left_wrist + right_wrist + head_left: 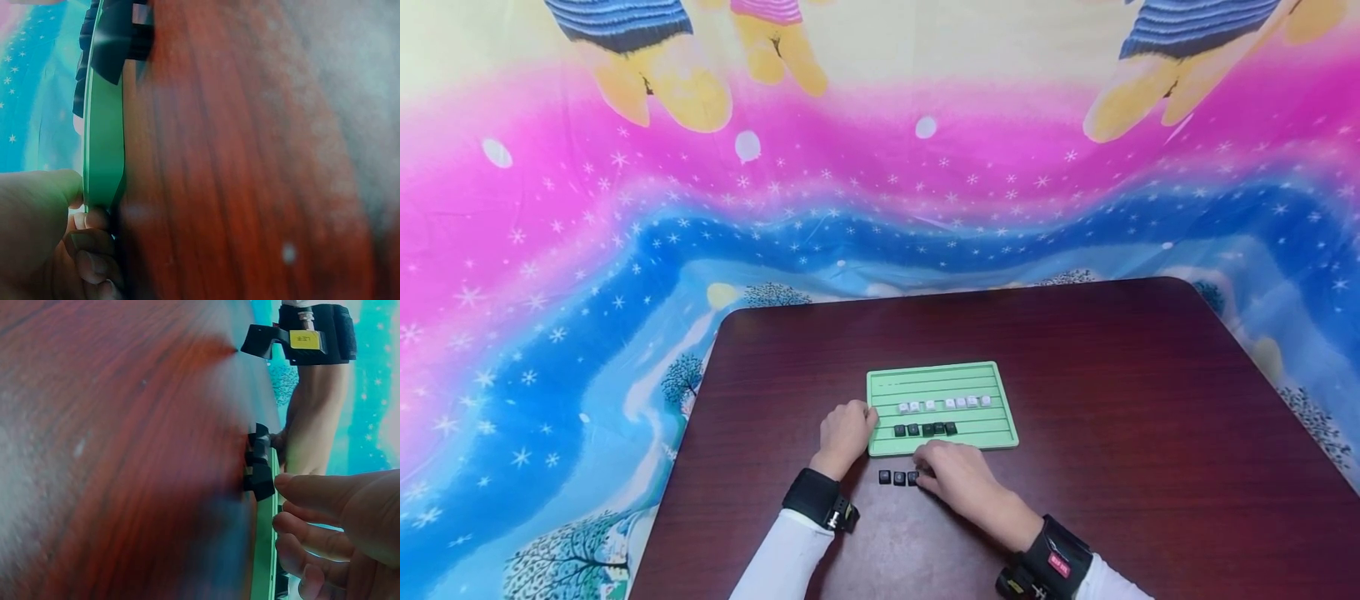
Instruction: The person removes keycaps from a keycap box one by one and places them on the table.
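Green tray lies on the table, its edge pinched by the left hand, while the right hand, thumb and fingers apart beside three black keys before the tray, would best grip one squarely.

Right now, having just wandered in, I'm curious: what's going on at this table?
Someone's left hand grips the left edge of a green tray on a dark table. Their right hand is beside the end of a short row of loose black keys, in front of the tray; I can't tell whether it holds one. On the tray, a row of white keys sits farther from the person than a row of five black keys.
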Motion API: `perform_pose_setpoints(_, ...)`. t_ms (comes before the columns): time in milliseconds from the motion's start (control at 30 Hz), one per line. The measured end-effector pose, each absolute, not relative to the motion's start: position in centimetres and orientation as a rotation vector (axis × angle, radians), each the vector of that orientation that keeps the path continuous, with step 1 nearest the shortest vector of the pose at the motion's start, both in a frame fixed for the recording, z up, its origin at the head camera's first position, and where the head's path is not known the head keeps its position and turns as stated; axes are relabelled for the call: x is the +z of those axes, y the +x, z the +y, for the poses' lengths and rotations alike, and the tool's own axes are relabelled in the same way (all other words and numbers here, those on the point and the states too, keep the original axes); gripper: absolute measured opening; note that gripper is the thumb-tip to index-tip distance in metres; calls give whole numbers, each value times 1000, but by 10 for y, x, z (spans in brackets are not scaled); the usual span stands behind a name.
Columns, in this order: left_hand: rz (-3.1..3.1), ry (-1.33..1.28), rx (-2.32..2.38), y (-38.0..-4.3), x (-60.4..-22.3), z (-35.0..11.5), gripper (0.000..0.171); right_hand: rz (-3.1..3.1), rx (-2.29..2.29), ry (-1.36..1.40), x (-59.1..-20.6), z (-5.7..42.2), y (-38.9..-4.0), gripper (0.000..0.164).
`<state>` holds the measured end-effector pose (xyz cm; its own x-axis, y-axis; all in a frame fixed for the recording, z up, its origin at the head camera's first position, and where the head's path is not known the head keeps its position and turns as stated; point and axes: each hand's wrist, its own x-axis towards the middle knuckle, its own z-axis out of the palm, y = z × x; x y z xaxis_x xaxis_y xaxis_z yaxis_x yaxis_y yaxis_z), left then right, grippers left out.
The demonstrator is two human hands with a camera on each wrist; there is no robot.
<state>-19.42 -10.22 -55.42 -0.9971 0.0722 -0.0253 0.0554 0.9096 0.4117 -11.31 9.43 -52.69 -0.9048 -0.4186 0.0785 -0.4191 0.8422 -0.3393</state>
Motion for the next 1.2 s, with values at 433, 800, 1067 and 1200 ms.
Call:
perform_pose_setpoints(433, 3024, 101, 663, -194, -555, -103, 48, -3010, 602, 605, -518, 103, -115, 18)
perform_pose_setpoints(800, 3050, 123, 629, -194, -553, -103, 48, -3004, 572, 512, -509, 113, -124, 20)
perform_pose_setpoints(1067, 3047, 124, 633, -194, -553, -103, 48, -3008, 617, 460, -506, 119, -130, 18)
perform_pose_setpoints(1200, 3040, 123, 633, -195, -553, -103, 48, -3021, 618, 421, -506, 122, -132, 17)
